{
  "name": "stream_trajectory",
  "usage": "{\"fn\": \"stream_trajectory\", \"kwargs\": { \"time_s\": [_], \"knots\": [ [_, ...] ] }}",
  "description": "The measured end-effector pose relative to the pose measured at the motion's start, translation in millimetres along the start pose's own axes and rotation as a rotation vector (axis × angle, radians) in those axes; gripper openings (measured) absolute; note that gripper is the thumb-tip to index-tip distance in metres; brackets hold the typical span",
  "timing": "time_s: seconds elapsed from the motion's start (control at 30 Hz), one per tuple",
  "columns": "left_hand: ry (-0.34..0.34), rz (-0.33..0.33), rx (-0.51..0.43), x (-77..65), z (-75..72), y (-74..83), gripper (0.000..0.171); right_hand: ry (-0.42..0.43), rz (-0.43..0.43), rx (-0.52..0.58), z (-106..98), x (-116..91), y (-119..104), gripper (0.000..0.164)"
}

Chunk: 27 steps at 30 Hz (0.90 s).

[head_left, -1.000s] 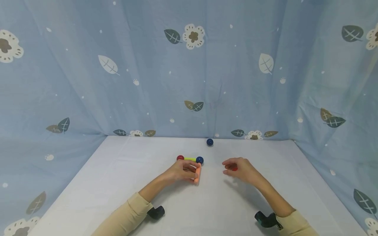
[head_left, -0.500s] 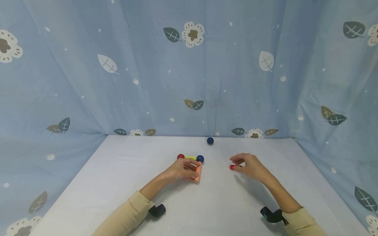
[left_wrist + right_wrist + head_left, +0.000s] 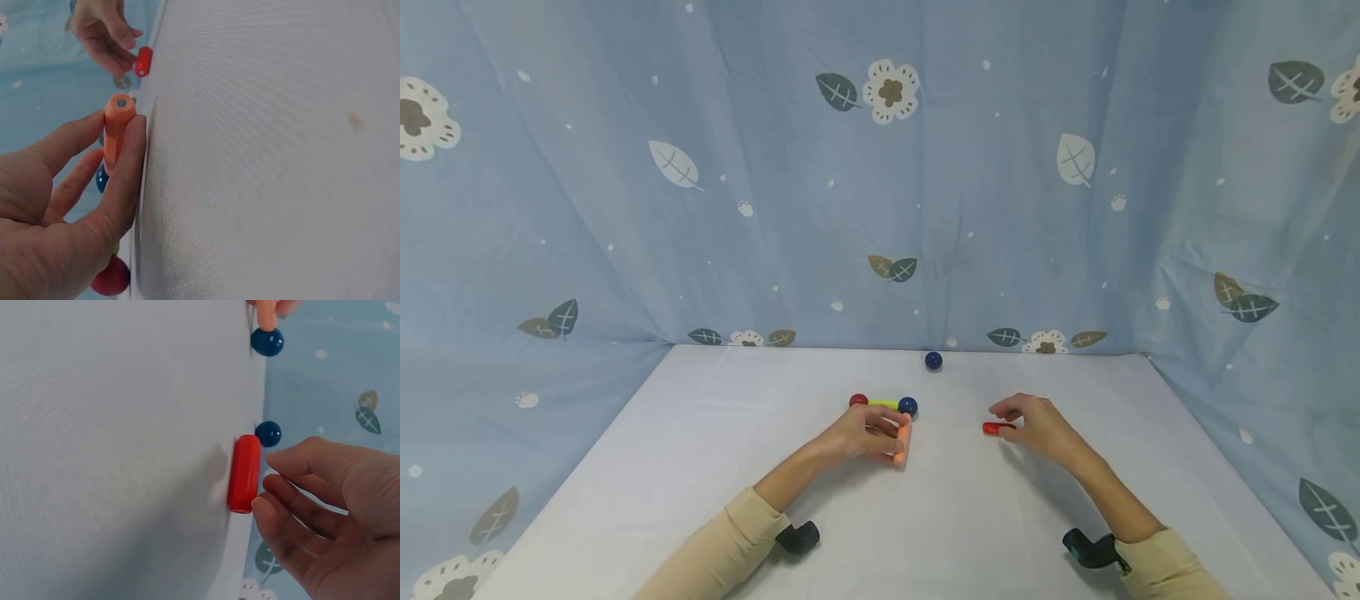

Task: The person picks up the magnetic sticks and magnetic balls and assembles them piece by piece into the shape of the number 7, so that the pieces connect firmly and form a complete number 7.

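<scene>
My left hand pinches an orange magnetic stick between thumb and fingers; a metal disc shows in its near end. The stick's far end meets a blue ball. That ball is joined by a yellow-green stick to a red ball, partly behind the left hand. My right hand is beside a red stick lying on the table, its fingers loosely bent and not closed round it. Whether a fingertip touches the red stick's edge, I cannot tell.
A second blue ball sits alone near the back edge of the white table. Behind the table hangs a blue patterned curtain. Dark wrist devices stick out from both sleeves.
My right hand has moved to the right, and more of the red stick shows beside its fingers. The left hand keeps the orange stick in the same place.
</scene>
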<state>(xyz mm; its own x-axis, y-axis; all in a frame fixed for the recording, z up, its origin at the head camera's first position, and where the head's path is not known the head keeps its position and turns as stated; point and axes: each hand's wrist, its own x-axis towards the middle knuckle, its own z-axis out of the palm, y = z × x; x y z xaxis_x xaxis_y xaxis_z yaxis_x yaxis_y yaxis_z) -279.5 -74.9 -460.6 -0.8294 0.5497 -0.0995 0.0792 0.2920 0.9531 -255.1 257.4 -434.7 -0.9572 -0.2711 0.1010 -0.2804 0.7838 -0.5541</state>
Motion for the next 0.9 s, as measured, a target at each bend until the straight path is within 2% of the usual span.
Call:
{"fn": "stream_trajectory", "kwargs": {
  "time_s": [0.27,0.5,0.9],
  "knots": [
    [-0.005,0.003,-0.007,0.8,-0.4,-3.2,0.043,-0.011,0.000,-0.051,4.4,2.9,2.2,0.028],
    [-0.017,-0.004,-0.050,1.7,-0.1,-4.6,0.044,-0.012,-0.008,-0.073,7.1,4.1,2.1,0.028],
    [-0.028,-0.015,-0.089,0.3,0.5,-1.9,0.043,0.002,0.004,-0.107,7.6,4.9,3.7,0.025]
  ]
}}
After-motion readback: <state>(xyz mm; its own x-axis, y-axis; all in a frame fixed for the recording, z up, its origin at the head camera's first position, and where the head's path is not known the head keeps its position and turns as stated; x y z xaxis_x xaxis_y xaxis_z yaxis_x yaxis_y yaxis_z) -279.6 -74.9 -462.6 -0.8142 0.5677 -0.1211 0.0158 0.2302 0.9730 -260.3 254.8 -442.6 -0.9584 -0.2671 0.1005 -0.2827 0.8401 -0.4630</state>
